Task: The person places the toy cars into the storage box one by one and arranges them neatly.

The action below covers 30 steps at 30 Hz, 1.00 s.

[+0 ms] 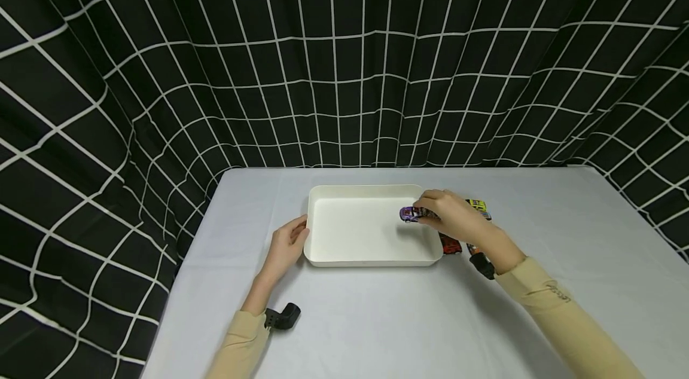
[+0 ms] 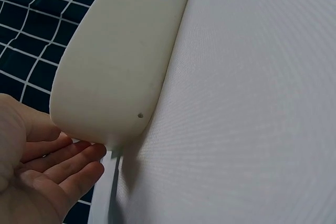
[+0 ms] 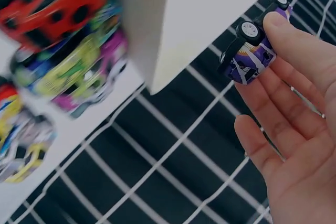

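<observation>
My right hand (image 1: pixel 457 216) pinches a purple toy car (image 1: pixel 408 214) between thumb and fingers, above the right part of a white rectangular tray (image 1: pixel 350 229). In the right wrist view the purple car's wheels face outward and its patterned side shows. My left hand (image 1: pixel 286 248) touches the tray's left side with loosely extended fingers; the left wrist view shows them at the tray's rounded corner. The inside of the tray holds nothing visible. A red toy car (image 1: pixel 450 244) with black spots sits against the tray's right side, partly hidden by the tray.
Right of the tray lie more toy cars, among them a yellow one (image 1: pixel 476 205), partly covered by my right arm. A white cloth (image 1: pixel 366 319) covers the table. Black curtains (image 1: pixel 344 56) with a white grid hang behind and at both sides.
</observation>
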Each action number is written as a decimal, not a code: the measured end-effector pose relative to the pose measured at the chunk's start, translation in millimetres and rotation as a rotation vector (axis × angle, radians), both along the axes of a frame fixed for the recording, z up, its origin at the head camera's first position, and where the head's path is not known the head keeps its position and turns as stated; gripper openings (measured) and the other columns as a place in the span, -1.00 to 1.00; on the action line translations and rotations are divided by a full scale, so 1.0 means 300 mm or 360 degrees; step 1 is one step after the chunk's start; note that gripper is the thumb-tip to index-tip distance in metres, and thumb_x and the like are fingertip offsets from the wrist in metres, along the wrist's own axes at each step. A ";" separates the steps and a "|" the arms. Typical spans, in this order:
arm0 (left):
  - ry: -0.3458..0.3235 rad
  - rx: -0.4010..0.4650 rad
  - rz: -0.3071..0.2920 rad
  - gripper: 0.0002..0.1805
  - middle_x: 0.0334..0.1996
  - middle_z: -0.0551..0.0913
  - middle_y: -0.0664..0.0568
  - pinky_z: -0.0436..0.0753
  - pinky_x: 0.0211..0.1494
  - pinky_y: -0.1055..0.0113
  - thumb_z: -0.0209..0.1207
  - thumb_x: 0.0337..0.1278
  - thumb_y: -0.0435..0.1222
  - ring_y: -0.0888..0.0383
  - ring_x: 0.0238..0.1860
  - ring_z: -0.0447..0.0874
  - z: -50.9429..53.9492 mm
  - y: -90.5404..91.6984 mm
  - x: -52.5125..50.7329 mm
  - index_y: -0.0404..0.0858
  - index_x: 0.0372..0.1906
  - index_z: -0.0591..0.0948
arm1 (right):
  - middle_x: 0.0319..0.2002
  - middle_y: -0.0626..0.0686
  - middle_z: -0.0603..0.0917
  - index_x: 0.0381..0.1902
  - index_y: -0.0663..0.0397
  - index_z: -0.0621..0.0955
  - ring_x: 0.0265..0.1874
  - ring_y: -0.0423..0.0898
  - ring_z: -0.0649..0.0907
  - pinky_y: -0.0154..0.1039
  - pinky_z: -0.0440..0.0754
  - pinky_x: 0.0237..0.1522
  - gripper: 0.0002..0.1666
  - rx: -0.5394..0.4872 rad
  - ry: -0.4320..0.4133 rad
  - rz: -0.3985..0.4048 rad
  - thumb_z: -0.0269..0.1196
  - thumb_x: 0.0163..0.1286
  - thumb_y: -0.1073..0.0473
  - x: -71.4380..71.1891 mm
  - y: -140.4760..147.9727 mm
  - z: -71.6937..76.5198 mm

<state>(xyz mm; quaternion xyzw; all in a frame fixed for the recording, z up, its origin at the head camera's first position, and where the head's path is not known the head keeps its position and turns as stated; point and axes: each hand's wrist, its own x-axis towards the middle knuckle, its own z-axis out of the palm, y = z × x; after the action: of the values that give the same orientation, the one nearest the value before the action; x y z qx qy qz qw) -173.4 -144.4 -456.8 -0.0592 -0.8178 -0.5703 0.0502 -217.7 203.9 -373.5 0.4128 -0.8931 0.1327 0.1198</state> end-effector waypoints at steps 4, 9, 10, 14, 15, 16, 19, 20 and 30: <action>0.0011 0.0001 0.0015 -0.58 0.08 0.48 -0.36 0.57 0.10 0.33 0.04 0.25 -0.47 -0.12 0.09 0.51 0.000 0.001 0.000 -0.53 0.19 0.38 | -0.34 0.05 0.64 -0.26 0.23 0.67 -0.39 -0.09 0.64 -0.16 0.66 -0.29 -0.71 0.0011 -0.0033 0.0053 0.43 0.01 0.30 -0.027 -0.070 -0.001; 0.0009 -0.0003 0.0020 -0.58 0.08 0.48 -0.36 0.57 0.10 0.36 0.04 0.25 -0.47 -0.12 0.08 0.52 -0.002 0.001 0.000 -0.52 0.19 0.38 | -0.35 0.04 0.63 -0.27 0.22 0.67 -0.40 -0.09 0.63 -0.16 0.65 -0.29 -0.73 0.0033 -0.0046 0.0100 0.43 0.01 0.31 -0.057 -0.143 -0.020; 0.0005 -0.0002 0.0016 -0.58 0.08 0.47 -0.38 0.56 0.11 0.34 0.04 0.24 -0.48 -0.14 0.09 0.51 0.015 0.006 0.008 -0.54 0.19 0.37 | -0.35 0.04 0.64 -0.28 0.21 0.67 -0.39 -0.09 0.63 -0.14 0.65 -0.29 -0.74 0.0032 -0.0042 0.0104 0.43 0.01 0.31 -0.061 -0.155 -0.024; 0.0002 0.0008 -0.0008 -0.58 0.08 0.45 -0.43 0.55 0.13 0.24 0.02 0.25 -0.50 -0.19 0.10 0.49 0.033 0.011 0.014 -0.58 0.18 0.35 | -0.36 0.05 0.65 -0.30 0.20 0.67 -0.38 -0.07 0.64 -0.14 0.65 -0.28 -0.76 0.0047 -0.0049 0.0118 0.43 0.01 0.30 -0.082 -0.204 -0.035; 0.0007 0.0011 -0.0016 -0.58 0.08 0.44 -0.44 0.55 0.14 0.22 0.02 0.25 -0.51 -0.20 0.10 0.48 0.032 0.011 0.013 -0.59 0.18 0.35 | -0.36 0.05 0.66 -0.31 0.20 0.67 -0.38 -0.07 0.65 -0.16 0.66 -0.28 -0.77 0.0052 -0.0061 0.0122 0.43 0.02 0.30 -0.087 -0.215 -0.036; 0.0006 0.0013 -0.0021 -0.58 0.08 0.44 -0.45 0.54 0.14 0.20 0.01 0.25 -0.51 -0.21 0.10 0.47 0.032 0.011 0.012 -0.59 0.18 0.34 | -0.36 0.06 0.66 -0.32 0.20 0.67 -0.39 -0.08 0.65 -0.17 0.66 -0.30 -0.77 0.0053 -0.0070 0.0133 0.43 0.02 0.30 -0.094 -0.227 -0.039; 0.0027 0.0009 -0.0032 -0.58 0.09 0.44 -0.43 0.56 0.11 0.27 0.02 0.25 -0.49 -0.18 0.10 0.49 -0.004 0.003 -0.005 -0.56 0.19 0.35 | -0.37 0.06 0.65 -0.34 0.21 0.66 -0.41 -0.09 0.64 -0.20 0.66 -0.31 -0.80 0.0070 -0.0129 0.0142 0.42 0.03 0.30 -0.117 -0.256 -0.049; 0.0032 -0.0002 -0.0031 -0.58 0.09 0.45 -0.42 0.56 0.11 0.28 0.02 0.25 -0.49 -0.18 0.10 0.49 -0.005 0.003 -0.006 -0.56 0.19 0.35 | -0.37 0.06 0.65 -0.35 0.22 0.66 -0.41 -0.09 0.64 -0.20 0.66 -0.31 -0.81 0.0070 -0.0153 0.0139 0.41 0.03 0.31 -0.124 -0.266 -0.053; 0.0016 0.0024 -0.0036 -0.58 0.10 0.44 -0.40 0.55 0.12 0.29 0.03 0.26 -0.48 -0.15 0.12 0.47 -0.006 -0.001 -0.008 -0.55 0.20 0.35 | -0.34 0.09 0.65 -0.35 0.24 0.66 -0.36 -0.07 0.63 -0.26 0.67 -0.28 -0.83 0.0078 -0.0248 0.0118 0.40 0.06 0.30 -0.188 -0.368 -0.102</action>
<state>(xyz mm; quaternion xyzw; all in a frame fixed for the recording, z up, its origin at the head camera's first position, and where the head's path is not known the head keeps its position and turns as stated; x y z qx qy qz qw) -175.9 -144.6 -458.7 -0.0709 -0.8124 -0.5768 0.0484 -274.1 93.5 -404.0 0.4368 -0.8868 0.1468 0.0347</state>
